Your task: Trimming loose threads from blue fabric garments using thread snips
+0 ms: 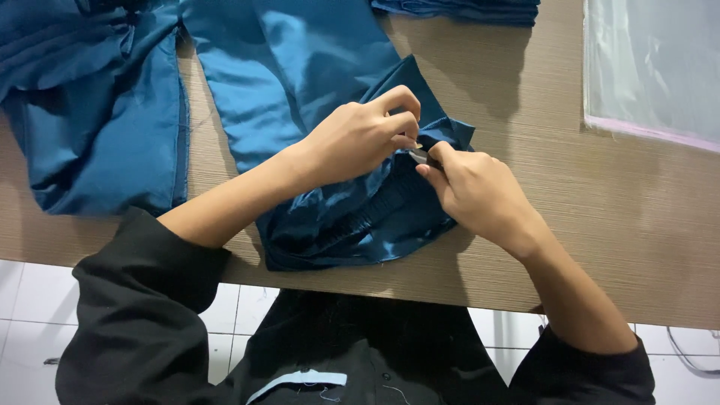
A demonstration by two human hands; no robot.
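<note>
Surroundings: wooden table (600, 225) is carrying more blue fabric (90, 127) at left, a folded blue stack (465, 9) at the far edge, clear plastic sheet (652, 67) at right.
Garment: blue garment (345, 217) is lying bunched at the near table edge.
Left hand (360, 139): curling shut, pinching the garment's edge.
Right hand (476, 191): closing on a small metal tool (418, 155), touching the fabric.

left hand (360, 139) fingers curled, right hand (472, 187) pinching, hands touching
</note>
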